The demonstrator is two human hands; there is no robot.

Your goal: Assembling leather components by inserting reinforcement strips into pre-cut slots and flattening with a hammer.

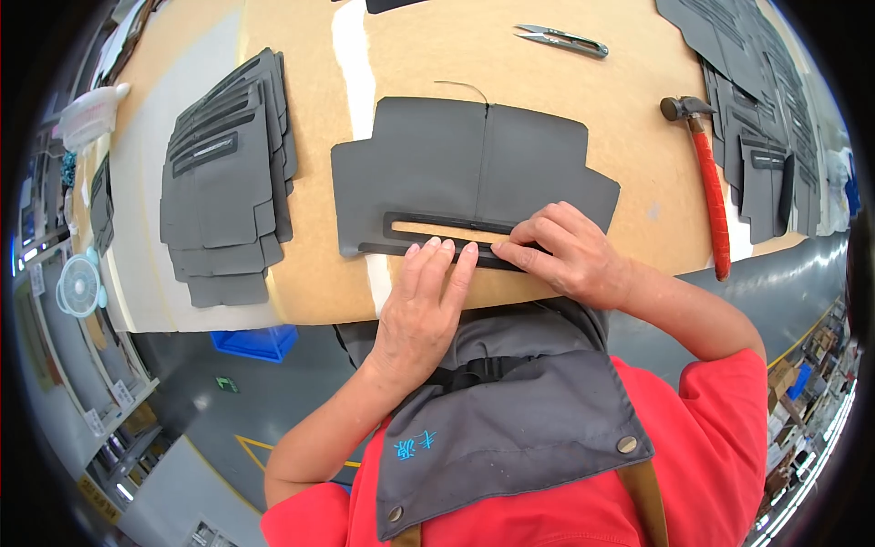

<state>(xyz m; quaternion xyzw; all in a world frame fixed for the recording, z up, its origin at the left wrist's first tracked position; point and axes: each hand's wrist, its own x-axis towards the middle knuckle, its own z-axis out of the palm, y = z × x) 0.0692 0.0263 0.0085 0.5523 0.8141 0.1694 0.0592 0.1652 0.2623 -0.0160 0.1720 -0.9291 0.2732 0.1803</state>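
1. Grey panel (428,173) lies flat on the table (314,273), left of the red-handled hammer (711,201), slotted edge toward the person.
2. Step in hand, my read: seating or smoothing the black strip (383,248) on the near side of the slot. Can't tell if it's being stuck, folded or just lined up.
3. Left hand (415,310): released. Fingers extended, slightly spread, tips resting on the strip; nothing grasped.
4. Right hand (579,260): fingers curled, thumb and forefinger close together at the slot's hammer-side end, touching the strip. Can't tell whether that grip pinches it or only presses.
5. Next move, judged: calls for left tips as hold-down while right thumb and forefinger work the strip, light and even, so the slot doesn't bow.
6. Around: left stack (214,201) well left of the hammer, past the panel; right stack (766,210) just right of the hammer; snips (565,41) beyond and left of the hammer, clear of both hands.
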